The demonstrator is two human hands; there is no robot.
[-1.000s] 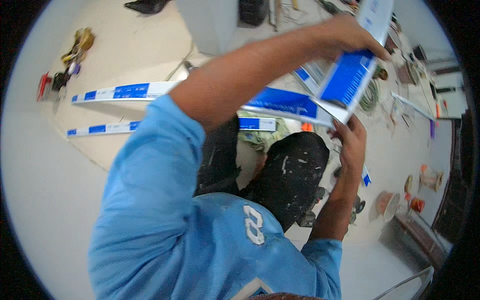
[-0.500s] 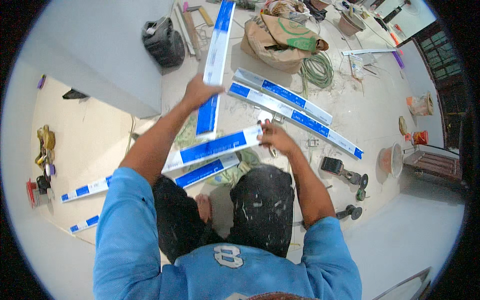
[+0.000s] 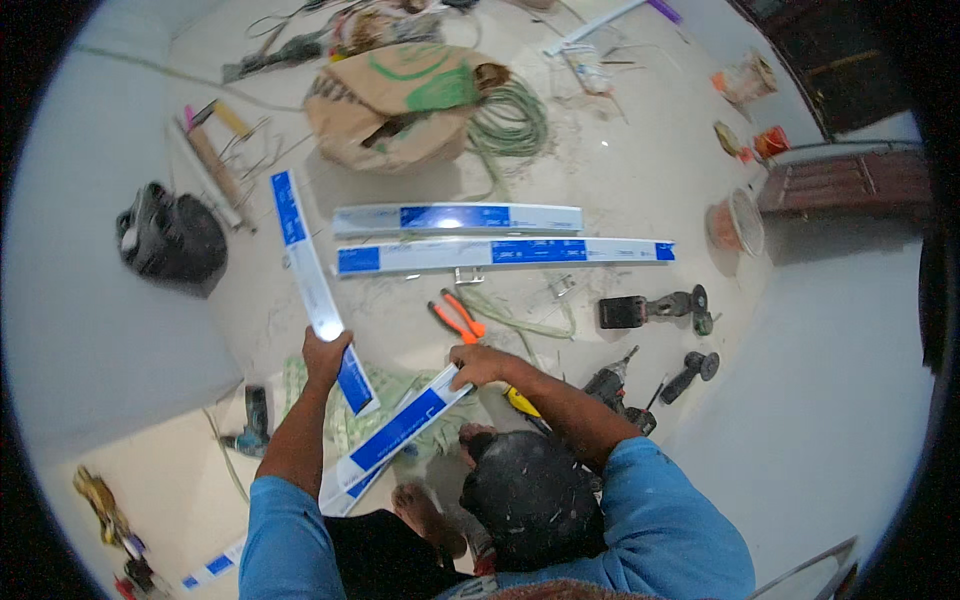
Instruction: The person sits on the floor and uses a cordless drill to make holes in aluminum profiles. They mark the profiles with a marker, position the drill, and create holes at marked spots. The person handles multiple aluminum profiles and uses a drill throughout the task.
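Observation:
My left hand (image 3: 326, 357) is wrapped round the lower part of a long metal profile (image 3: 305, 260) covered in blue and white film, slanting away to the upper left. My right hand (image 3: 480, 366) grips the far end of a second filmed profile (image 3: 400, 430), which runs down to the lower left. Beneath that one, another profile (image 3: 362, 487) shows in part. A pale green patterned cloth (image 3: 345, 432) lies under them, near my bare feet. Just beyond my right hand are orange-handled pliers (image 3: 458, 318) on the floor.
Two more filmed profiles (image 3: 540, 252) lie side by side ahead. Cordless grinders (image 3: 650, 310) and a drill (image 3: 610, 385) are at right; another drill (image 3: 255, 425) is at left. Farther off are a brown sack (image 3: 400, 110), coiled hose (image 3: 510, 120), black bag (image 3: 175, 235) and bucket (image 3: 735, 225).
My view has turned, so the floor items appear shifted and rotated. The left-hand profile now tilts to the left and looks lower. Both hands keep hold of their profiles.

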